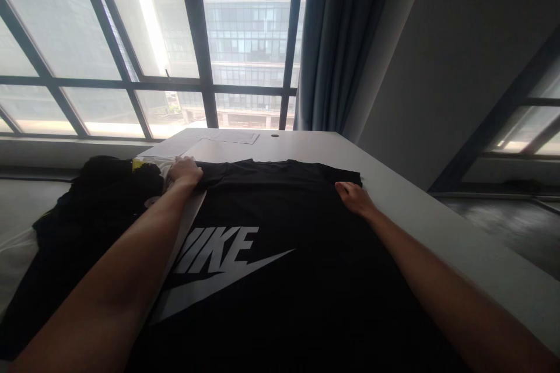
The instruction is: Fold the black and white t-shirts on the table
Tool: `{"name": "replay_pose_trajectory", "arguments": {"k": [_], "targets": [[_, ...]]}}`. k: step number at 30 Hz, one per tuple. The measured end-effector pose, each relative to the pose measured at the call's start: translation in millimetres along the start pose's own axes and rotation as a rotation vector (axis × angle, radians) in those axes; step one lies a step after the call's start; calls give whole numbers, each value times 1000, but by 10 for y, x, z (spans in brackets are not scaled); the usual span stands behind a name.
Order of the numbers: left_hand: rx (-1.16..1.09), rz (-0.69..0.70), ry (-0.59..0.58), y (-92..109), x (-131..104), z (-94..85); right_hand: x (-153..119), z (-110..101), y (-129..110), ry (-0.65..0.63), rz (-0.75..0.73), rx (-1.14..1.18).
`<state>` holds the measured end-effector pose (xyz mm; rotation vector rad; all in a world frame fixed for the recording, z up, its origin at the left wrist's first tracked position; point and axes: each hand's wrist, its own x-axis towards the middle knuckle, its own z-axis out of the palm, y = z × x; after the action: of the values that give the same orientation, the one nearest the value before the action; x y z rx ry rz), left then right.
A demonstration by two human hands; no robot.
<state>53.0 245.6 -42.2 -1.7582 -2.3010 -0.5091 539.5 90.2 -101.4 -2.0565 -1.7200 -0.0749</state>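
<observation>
The black T-shirt is spread on the white table, its sleeves touched by both outstretched hands, left and right; whether cloth is pinched cannot be told.

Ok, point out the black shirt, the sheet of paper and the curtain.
black shirt (297,204): head view, body fabric right of the print
sheet of paper (240,138): head view, right part
curtain (330,41): head view, middle folds
</observation>
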Motion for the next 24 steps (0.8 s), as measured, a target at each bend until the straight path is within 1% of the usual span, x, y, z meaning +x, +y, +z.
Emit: {"name": "replay_pose_trajectory", "arguments": {"k": [2, 3, 5, 8, 10, 13, 16, 20, 22, 24], "targets": [[-20, -10, -131, 7, 131, -55, -1, 7, -9, 1, 1, -13], [-35, 4, -160, 11, 180, -74, -3, 8, -14, -2, -1, -17], [-63, 52, -160, 31, 238, -101, -7, 9, -22, -12, -3, -26], [-35, 109, -136, 117, 244, -124, -10, 7, -30, -23, -2, -39], [22, 154, -118, 209, 225, -145, -7, 9, -31, -27, -6, -42], [69, 282, -112, 381, 198, -201, 1, 19, -25, -31, -16, -45], [-9, 383, -158, 609, 177, -301, 7, 28, -17, -37, -24, -45], [-259, 476, -301, 1067, 96, -460, 3, 19, -28, -44, -23, -43], [-445, 467, -316, 1317, 13, -501, -4, 5, -43, -52, -30, -45], [-667, 419, -344, 1519, -93, -489, -12, -9, -58, -55, -34, -46]]}}
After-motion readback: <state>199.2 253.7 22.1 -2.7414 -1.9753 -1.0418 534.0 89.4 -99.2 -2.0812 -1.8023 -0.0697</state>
